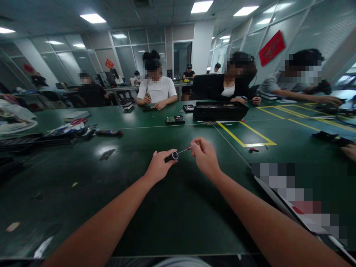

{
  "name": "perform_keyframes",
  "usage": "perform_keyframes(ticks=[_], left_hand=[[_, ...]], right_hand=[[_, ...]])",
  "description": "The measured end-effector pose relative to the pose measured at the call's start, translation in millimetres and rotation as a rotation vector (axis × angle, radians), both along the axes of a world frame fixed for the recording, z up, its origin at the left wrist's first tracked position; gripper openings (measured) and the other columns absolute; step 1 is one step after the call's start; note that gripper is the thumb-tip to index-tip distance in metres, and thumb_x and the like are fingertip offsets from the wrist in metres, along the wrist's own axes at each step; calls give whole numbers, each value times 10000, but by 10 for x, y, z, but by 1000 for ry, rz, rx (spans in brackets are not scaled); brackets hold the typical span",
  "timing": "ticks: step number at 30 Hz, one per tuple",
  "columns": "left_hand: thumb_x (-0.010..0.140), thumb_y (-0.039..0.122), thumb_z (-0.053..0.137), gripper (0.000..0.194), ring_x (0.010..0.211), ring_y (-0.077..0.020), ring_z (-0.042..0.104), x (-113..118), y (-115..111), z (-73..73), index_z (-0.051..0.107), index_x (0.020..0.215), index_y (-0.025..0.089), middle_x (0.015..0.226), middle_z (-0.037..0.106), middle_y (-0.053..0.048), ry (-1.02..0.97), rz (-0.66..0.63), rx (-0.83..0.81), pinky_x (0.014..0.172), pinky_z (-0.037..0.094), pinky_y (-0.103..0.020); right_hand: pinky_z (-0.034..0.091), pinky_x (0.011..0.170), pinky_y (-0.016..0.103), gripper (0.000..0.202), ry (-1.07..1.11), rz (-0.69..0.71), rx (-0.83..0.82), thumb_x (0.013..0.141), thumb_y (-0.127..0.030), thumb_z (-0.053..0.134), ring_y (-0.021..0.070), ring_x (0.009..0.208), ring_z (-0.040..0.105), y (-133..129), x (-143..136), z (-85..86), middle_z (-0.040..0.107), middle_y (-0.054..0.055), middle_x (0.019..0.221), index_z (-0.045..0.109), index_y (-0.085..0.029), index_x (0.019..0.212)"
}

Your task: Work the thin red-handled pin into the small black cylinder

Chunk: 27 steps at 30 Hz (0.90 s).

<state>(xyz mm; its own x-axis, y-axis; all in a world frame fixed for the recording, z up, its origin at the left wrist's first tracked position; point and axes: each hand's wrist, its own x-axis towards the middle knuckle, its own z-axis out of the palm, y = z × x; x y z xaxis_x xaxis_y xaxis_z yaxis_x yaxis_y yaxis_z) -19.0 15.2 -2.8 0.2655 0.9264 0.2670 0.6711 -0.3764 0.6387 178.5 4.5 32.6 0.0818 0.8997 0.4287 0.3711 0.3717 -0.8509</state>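
Observation:
My left hand point(160, 164) is closed round a small black cylindrical part point(174, 155) with a silvery ring on its end, which faces right. My right hand point(204, 154) pinches a thin screwdriver point(183, 150) by its reddish handle. The metal shaft points left, and its tip is at or close to the ring; whether they touch is too small to tell. Both hands are just above the green table point(178, 207), near its middle.
Ahead lie a circuit board point(175, 119) and a long black tray point(221, 111). Tools and a dark pen-like item point(108, 132) are at the left. Yellow tape point(260, 144) marks the right side. Several people sit across the table.

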Motion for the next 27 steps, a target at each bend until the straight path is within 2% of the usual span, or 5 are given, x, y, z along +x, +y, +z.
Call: perform_keyframes(ticks=[3, 8, 19, 24, 27], left_hand=[[901, 285, 674, 394, 1237, -285, 571, -4, 10, -37, 640, 1288, 352, 1280, 683, -39, 19, -16, 14, 1178, 146, -670], [905, 295, 672, 402, 1223, -282, 576, -24, 18, -43, 634, 1303, 333, 1295, 679, -41, 7, 5, 46, 1170, 229, -617], [904, 292, 662, 403, 1128, -280, 604, -30, 16, 20, 640, 1306, 307, 1255, 694, -50, 27, 50, 58, 1081, 383, -526], [928, 271, 629, 450, 1220, -266, 564, -67, 42, 4, 580, 1371, 330, 1294, 668, -45, 55, -10, 104, 1185, 221, -601], [928, 258, 627, 435, 1233, -272, 552, -72, 67, -22, 590, 1356, 323, 1275, 673, -47, 88, -26, 76, 1185, 180, -636]], right_hand=[[386, 596, 319, 337, -67, -31, 9, 969, -481, 474, 178, 607, 566, 1, -14, -18, 622, 6, 672, 625, -217, 824], [421, 670, 323, 243, -33, 24, 9, 975, -356, 443, 195, 726, 612, 22, -10, -48, 677, 15, 816, 621, -227, 1080], [460, 703, 341, 230, 83, -23, -10, 955, -415, 486, 205, 766, 625, 20, -71, -79, 681, 40, 857, 593, -221, 1014], [474, 603, 350, 336, 375, -119, -204, 954, -507, 440, 215, 688, 602, 172, -19, -187, 626, 39, 746, 582, -229, 827], [452, 609, 353, 338, 291, -237, -137, 964, -512, 434, 224, 729, 604, 191, 10, -191, 642, 52, 791, 571, -240, 817]])
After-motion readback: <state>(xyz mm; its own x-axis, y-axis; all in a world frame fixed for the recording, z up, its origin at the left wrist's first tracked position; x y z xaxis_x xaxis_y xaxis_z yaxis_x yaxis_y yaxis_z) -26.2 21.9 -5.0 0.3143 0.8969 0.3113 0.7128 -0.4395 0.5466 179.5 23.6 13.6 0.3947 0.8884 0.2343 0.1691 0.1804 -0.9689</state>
